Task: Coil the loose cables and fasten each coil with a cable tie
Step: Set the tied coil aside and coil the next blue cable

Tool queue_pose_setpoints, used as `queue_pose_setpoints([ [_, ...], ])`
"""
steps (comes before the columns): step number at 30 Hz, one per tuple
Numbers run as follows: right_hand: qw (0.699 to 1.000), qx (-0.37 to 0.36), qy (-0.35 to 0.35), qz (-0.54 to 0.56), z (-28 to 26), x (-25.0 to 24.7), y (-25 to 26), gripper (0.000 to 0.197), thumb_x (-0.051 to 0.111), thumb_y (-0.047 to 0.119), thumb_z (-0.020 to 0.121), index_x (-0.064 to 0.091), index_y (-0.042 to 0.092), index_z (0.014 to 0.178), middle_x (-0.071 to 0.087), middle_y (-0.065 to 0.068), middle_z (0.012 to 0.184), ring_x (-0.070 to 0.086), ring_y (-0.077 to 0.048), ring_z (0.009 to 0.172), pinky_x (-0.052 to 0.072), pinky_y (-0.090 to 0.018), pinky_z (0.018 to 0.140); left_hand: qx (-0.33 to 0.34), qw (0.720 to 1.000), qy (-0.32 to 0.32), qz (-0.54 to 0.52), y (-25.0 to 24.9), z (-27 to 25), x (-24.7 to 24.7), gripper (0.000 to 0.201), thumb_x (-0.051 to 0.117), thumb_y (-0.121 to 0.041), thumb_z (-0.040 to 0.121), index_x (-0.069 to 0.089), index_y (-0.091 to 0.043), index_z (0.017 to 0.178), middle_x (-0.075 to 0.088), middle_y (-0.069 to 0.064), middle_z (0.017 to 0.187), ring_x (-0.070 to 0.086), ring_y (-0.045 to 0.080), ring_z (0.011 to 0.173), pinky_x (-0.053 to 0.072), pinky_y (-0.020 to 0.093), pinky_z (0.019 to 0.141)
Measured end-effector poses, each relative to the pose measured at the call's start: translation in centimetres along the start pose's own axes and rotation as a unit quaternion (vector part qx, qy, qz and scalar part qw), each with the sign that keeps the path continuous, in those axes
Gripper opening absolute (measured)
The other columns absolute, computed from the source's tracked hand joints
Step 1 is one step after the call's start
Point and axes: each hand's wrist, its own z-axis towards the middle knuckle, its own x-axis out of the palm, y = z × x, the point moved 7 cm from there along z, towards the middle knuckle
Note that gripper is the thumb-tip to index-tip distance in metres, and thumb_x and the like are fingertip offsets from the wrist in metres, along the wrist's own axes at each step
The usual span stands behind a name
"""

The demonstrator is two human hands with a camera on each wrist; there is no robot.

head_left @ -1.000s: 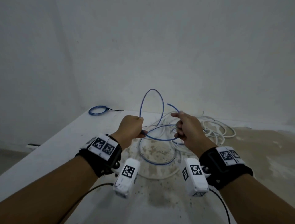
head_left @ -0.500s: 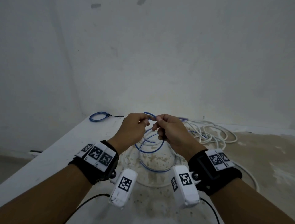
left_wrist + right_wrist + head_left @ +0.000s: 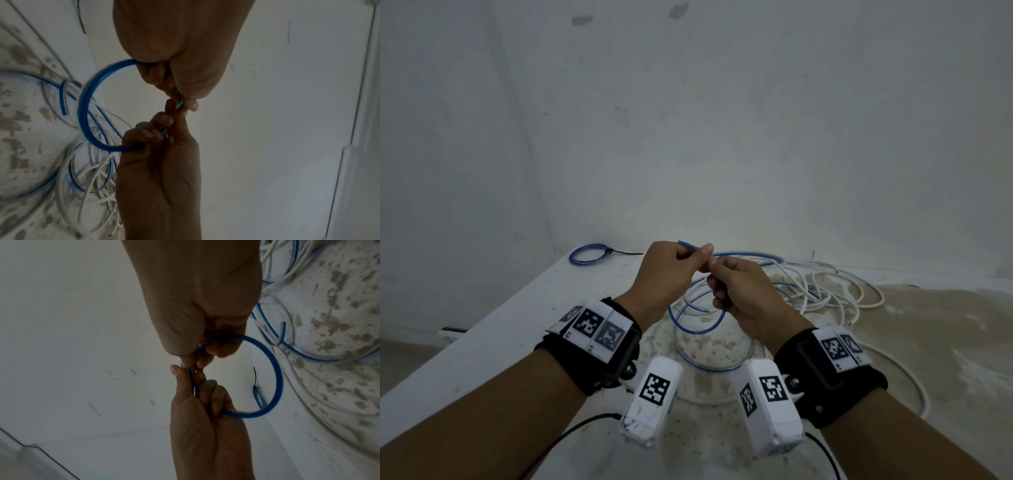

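At far left on my bench [image 3: 493, 329] lies a tied blue coil [image 3: 589, 253], then my left hand [image 3: 666, 277] and right hand [image 3: 744, 294] meet above it, fingers pinching the blue cable [image 3: 698, 325], white cables [image 3: 835, 287] rightward.

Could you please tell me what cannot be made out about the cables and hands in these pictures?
- Head view: the thin blue cable where the left hand and right hand grip it; knuckles hide it.
- Wrist views: the held loop is blurred.
- Head view: the tangled white cables overlap; separate strands unclear.
- Head view: the tied blue coil's black cable tie too small.
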Motion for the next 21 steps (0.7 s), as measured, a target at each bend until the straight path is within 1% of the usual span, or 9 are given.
queue_pose_setpoints([
  [3,0.999,0.01,-0.013,-0.04,-0.5,0.0,0.4,0.038,0.057,0.038,0.099,0.073,0.005,0.088,0.068,-0.005,0.068,0.058,-0.017,0.056,0.053,-0.03,0.057,-0.023,0.999,-0.039,0.01,0.5,0.1,-0.5,0.039,0.061,-0.035,0.096,0.066,-0.017,0.062,0.054,-0.013,0.047,0.046,-0.001,0.043,0.039,0.014,0.054],
  [5,0.976,-0.081,-0.115,-0.167,-1.0,-1.6,2.2,0.039,0.056,0.037,0.099,0.071,0.009,0.078,0.069,-0.003,0.064,0.063,-0.019,0.058,0.055,-0.034,0.061,-0.032,0.998,-0.047,0.016,0.6,0.0,-0.9,0.042,0.06,-0.036,0.096,0.063,-0.021,0.057,0.051,-0.014,0.043,0.044,0.0,0.043,0.036,0.012,0.051],
  [7,0.882,-0.231,-0.251,-0.325,-2.1,-3.1,5.0,0.034,0.059,0.036,0.096,0.064,0.014,0.07,0.063,0.002,0.06,0.058,-0.017,0.06,0.041,-0.029,0.06,-0.04,0.998,-0.044,0.016,0.8,0.1,-1.0,0.038,0.061,-0.036,0.096,0.067,-0.022,0.061,0.06,-0.008,0.056,0.049,0.0,0.051,0.039,0.013,0.054],
  [9,0.811,-0.316,-0.272,-0.411,-2.5,-2.5,7.0,0.02,0.061,0.036,0.093,0.062,0.021,0.079,0.062,0.009,0.077,0.054,-0.015,0.076,0.033,-0.029,0.068,-0.044,0.998,-0.033,0.017,0.7,0.2,-0.9,0.031,0.062,-0.035,0.095,0.074,-0.017,0.072,0.063,0.0,0.067,0.052,0.002,0.057,0.041,0.017,0.058],
  [11,0.815,-0.277,-0.171,-0.478,-0.4,-1.3,6.9,0.019,0.056,0.039,0.095,0.067,0.024,0.092,0.064,0.007,0.096,0.052,-0.016,0.091,0.038,-0.034,0.079,-0.048,0.999,-0.022,0.013,0.5,0.3,-0.5,0.028,0.062,-0.033,0.096,0.076,-0.016,0.079,0.062,-0.001,0.068,0.049,0.007,0.058,0.041,0.022,0.06],
  [12,0.833,-0.234,-0.108,-0.49,0.6,-0.8,6.4,0.027,0.052,0.04,0.098,0.069,0.02,0.092,0.066,0.004,0.095,0.056,-0.018,0.088,0.044,-0.037,0.081,-0.048,0.999,-0.018,0.009,0.3,0.3,-0.4,0.028,0.062,-0.032,0.096,0.075,-0.017,0.077,0.061,-0.001,0.066,0.046,0.009,0.057,0.04,0.023,0.058],
  [14,0.856,-0.197,-0.016,-0.478,1.3,-0.1,5.9,0.046,0.046,0.042,0.102,0.07,0.007,0.084,0.066,-0.003,0.073,0.057,-0.02,0.067,0.049,-0.035,0.068,-0.057,0.998,-0.019,0.0,0.1,0.5,-0.6,0.028,0.063,-0.028,0.095,0.072,-0.014,0.072,0.059,-0.001,0.064,0.043,0.01,0.054,0.037,0.023,0.056],
  [17,0.879,-0.194,0.04,-0.435,0.9,0.0,6.3,0.046,0.055,0.043,0.099,0.068,0.005,0.075,0.049,0.008,0.053,0.041,-0.003,0.047,0.033,-0.013,0.05,-0.078,0.997,-0.018,-0.016,0.1,0.9,-1.0,0.028,0.066,-0.029,0.093,0.072,-0.01,0.074,0.061,0.0,0.066,0.047,0.007,0.054,0.037,0.021,0.057],
  [21,0.898,-0.157,0.077,-0.404,1.2,-0.4,6.1,0.038,0.062,0.037,0.096,0.07,0.005,0.077,0.055,0.004,0.059,0.045,-0.004,0.054,0.035,-0.014,0.054,-0.112,0.991,-0.009,-0.068,0.5,0.8,-0.9,0.024,0.067,-0.024,0.093,0.073,-0.005,0.081,0.061,0.004,0.068,0.038,0.011,0.05,0.033,0.021,0.046],
])
